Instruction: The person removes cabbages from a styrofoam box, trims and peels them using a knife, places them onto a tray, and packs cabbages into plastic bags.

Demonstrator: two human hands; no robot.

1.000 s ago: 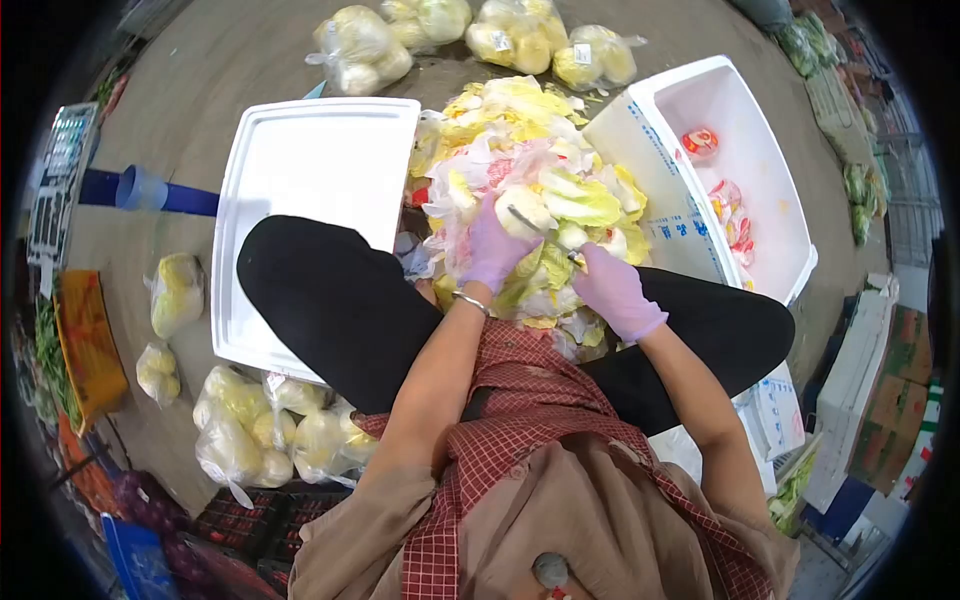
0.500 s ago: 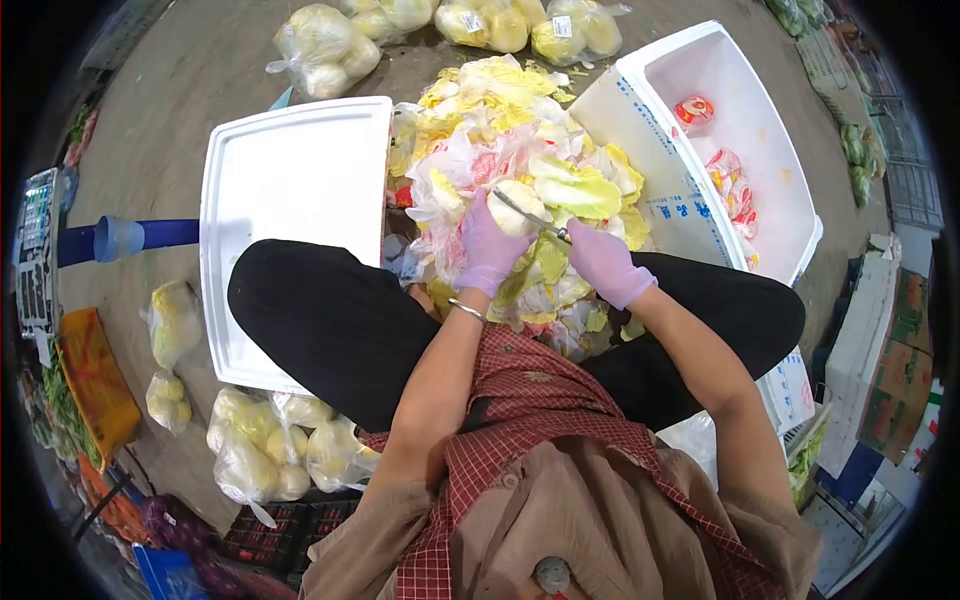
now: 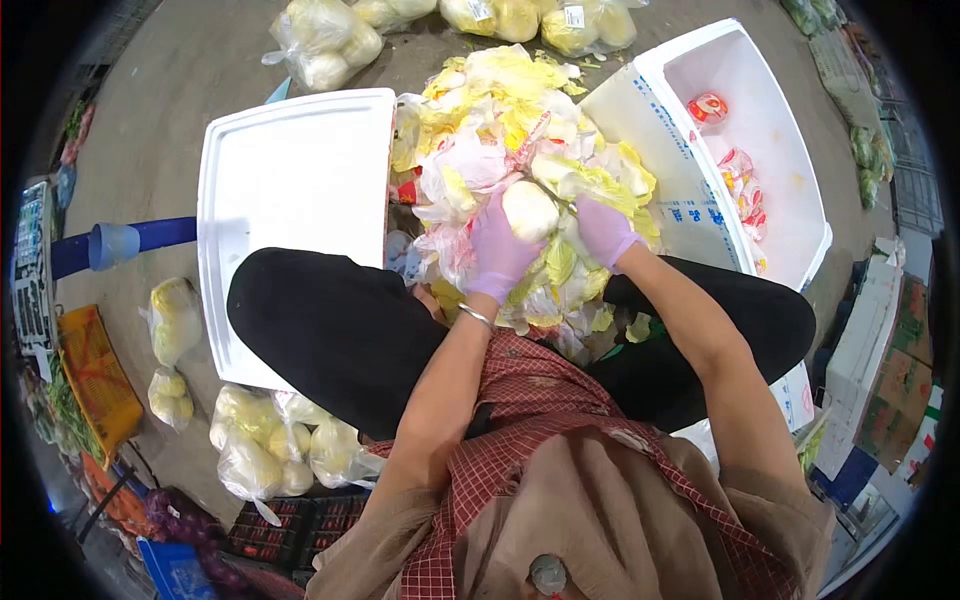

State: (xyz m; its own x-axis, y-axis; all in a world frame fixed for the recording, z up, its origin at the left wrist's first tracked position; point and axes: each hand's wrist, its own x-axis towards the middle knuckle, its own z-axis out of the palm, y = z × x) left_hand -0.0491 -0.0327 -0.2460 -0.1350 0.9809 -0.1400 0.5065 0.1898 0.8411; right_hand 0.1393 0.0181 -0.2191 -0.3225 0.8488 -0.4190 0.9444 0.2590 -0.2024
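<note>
My left hand (image 3: pixel 503 245), in a thin purple glove, is closed around a pale cabbage (image 3: pixel 530 211) with its white rounded end facing up. Just to the right, my gloved right hand (image 3: pixel 606 232) grips a knife (image 3: pixel 553 194) by its handle, which the fingers hide. Its blade shows only in part, beside the cabbage. Under and around both hands lies a heap of yellow-green cabbage leaves (image 3: pixel 505 75) mixed with crumpled plastic bags (image 3: pixel 465 165).
A white foam box (image 3: pixel 690 175) leans at the right with red-and-white packages (image 3: pixel 740 185) inside. A white foam lid (image 3: pixel 300 165) lies left of the heap. Bagged cabbages stand at the back (image 3: pixel 325 45) and front left (image 3: pixel 260 440). An orange crate (image 3: pixel 98 375) is farther left.
The cabbage's white end has turned up toward me. The knife has dropped from across its top to its right side, and my right hand has moved slightly right and up.
</note>
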